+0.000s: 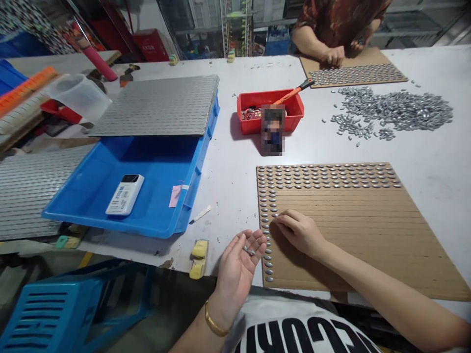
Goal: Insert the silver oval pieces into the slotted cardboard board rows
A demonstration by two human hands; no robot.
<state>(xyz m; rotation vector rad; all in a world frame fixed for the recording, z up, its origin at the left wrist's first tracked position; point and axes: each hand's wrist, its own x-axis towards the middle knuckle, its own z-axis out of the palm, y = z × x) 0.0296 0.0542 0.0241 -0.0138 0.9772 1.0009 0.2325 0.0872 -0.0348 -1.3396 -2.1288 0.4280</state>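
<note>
A few silvery pieces are cradled in the loosely cupped left hand; near the left edge of the cardboard sheet, a silvery piece is pinched by the right hand. Probably light, hard and slippery, each is best gripped by its sides

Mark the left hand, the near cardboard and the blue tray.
Left hand [239,264], head view: on the open palm.
Near cardboard [368,223], head view: on its bare middle.
Blue tray [164,179], head view: on its bare floor.
</note>
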